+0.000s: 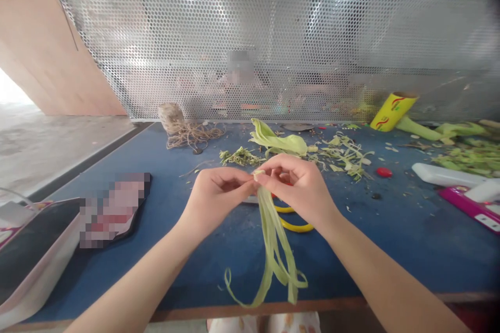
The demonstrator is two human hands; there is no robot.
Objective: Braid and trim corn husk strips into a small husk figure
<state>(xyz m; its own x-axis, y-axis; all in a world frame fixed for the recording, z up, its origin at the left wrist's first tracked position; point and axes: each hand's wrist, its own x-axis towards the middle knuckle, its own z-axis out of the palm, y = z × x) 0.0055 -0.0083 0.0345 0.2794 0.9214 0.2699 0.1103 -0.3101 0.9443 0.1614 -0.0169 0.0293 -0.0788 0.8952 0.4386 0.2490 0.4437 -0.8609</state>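
Observation:
A bundle of pale green leaf strips, like corn husk (269, 229), hangs down in front of me, its loose ends curling near the table's front edge. At its top, my left hand (219, 190) pinches the joined end between thumb and fingers. My right hand (299, 184) grips the same end from the other side, its fingertips meeting the left ones. Behind the strips lies a pair of scissors with yellow handle loops (297, 227), partly covered by the right hand. Just beyond my hands rests a larger green husk piece (279, 139).
A twine ball (171, 116) with loose string stands at the back left. A phone (117, 205) and a dark-screened device (35, 250) lie left. Husk scraps (347, 156), a yellow roll (392, 112), a red cap (384, 172) and a white-and-magenta tool (469, 203) are right. Perforated metal (273, 26) borders the back.

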